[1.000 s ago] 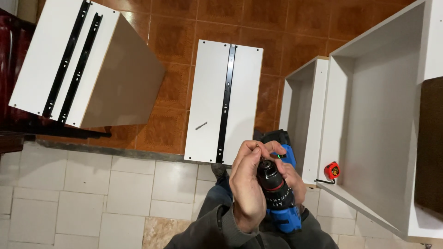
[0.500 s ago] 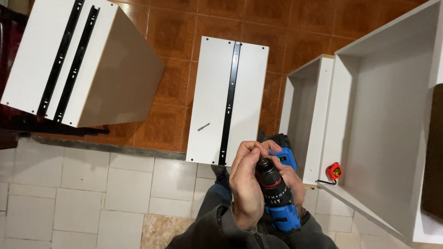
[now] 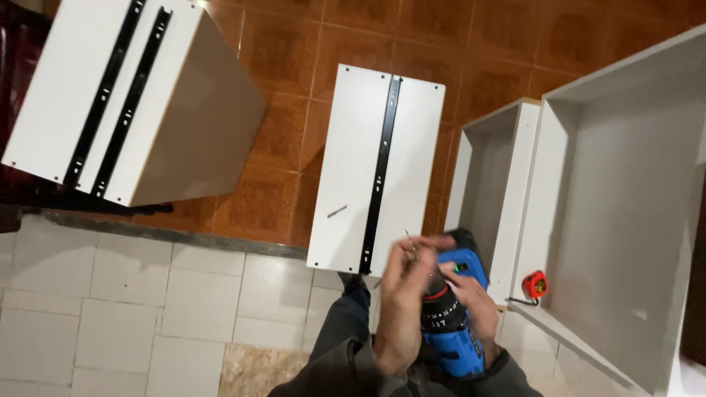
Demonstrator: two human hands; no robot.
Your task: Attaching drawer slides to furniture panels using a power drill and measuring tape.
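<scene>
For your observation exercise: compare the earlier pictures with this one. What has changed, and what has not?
The left hand has slid up to the chuck of the blue drill, its fingers now pinching a bit. The right hand still grips the drill. The white panel and drawer boxes stay put.

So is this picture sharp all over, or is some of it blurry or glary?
Head view: the left hand at the blue drill is smeared by motion blur; the white panel with its black rail and the orange floor tiles are fairly crisp; light is soft and even, with a faint sheen on the tiles and no hard glare.

Dark grey sleeves (image 3: 346,367) — bare hands, blue jeans (image 3: 351,312)
</scene>
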